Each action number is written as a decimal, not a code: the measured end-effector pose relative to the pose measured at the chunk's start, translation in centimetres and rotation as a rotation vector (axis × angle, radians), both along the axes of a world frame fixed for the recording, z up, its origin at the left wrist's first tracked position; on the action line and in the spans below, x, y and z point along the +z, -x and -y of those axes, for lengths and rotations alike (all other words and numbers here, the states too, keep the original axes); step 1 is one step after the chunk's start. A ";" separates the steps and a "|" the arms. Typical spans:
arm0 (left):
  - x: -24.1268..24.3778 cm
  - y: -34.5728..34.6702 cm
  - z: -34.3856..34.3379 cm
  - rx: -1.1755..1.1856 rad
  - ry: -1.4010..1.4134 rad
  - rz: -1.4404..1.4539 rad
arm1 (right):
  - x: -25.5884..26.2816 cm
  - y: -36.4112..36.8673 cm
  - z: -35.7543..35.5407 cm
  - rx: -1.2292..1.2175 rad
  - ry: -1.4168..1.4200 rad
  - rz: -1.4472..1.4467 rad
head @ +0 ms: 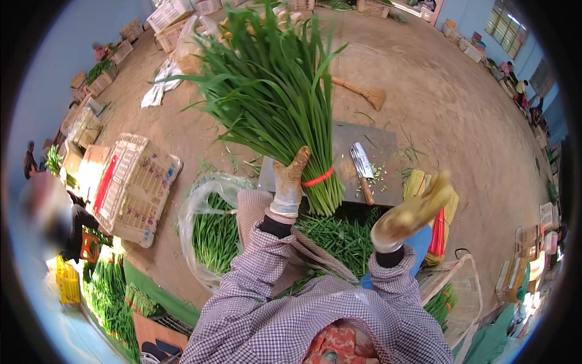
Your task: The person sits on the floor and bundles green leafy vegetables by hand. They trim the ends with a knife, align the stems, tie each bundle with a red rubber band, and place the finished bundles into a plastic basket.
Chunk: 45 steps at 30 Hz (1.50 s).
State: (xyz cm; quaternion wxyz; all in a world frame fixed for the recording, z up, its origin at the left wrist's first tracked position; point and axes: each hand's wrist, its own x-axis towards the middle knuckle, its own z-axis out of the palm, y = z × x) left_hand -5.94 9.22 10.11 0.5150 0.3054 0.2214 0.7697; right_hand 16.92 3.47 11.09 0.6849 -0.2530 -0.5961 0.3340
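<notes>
My left hand (pixel 290 177), in a soiled work glove, grips a large bunch of long flat green leaves (pixel 273 95), probably garlic chives. A red band (pixel 318 177) circles the stems near their cut ends, and the leaves fan out away from me. My right hand (pixel 411 211), gloved too and blurred, is raised over a stack of yellow strips (pixel 450 200) and red strips (pixel 438 234); whether it holds anything is unclear. A cleaver (pixel 362 166) with a wooden handle lies on the dark board (pixel 382 136), among chopped stem bits.
A clear plastic bag (pixel 184 227) of greens stands left of my legs, with loose cuttings (pixel 338 236) below the board. A basket (pixel 473 277) holds banded greens at right. Beyond are a straw broom (pixel 373 96) and a plastic crate (pixel 136 191); a person sits far left.
</notes>
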 end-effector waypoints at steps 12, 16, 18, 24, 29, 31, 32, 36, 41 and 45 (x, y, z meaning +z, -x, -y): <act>10.8 2.7 -2.2 0.056 0.112 0.195 | 9.5 4.3 1.8 -0.423 -0.134 0.462; 9.7 2.7 -2.6 0.004 0.197 0.288 | 6.6 4.6 0.8 -0.124 -0.234 1.087; 8.9 4.0 -3.0 -0.015 0.299 0.312 | 3.3 2.7 1.5 -0.339 -0.155 0.952; 0.6 10.1 -5.1 -0.065 0.333 0.353 | 6.1 2.2 1.9 -0.409 0.011 0.518; 3.0 6.3 -2.9 -0.163 0.460 0.301 | 11.0 3.3 1.9 -0.579 -0.254 0.537; 2.3 6.4 -3.0 -0.167 0.395 0.333 | 11.7 4.4 2.2 -0.579 -0.343 0.533; 2.0 6.6 -3.0 -0.133 0.403 0.320 | 12.0 5.3 2.4 -0.557 -0.388 0.530; 2.7 4.7 -2.5 -0.221 0.392 0.361 | 9.5 7.5 1.8 -0.521 -0.347 0.604; -0.8 5.7 -3.7 -0.162 0.423 0.391 | 7.9 7.8 0.6 -0.402 -0.209 0.541; 0.3 4.8 -2.8 -0.159 0.432 0.404 | 9.0 5.8 1.7 -0.109 0.129 0.184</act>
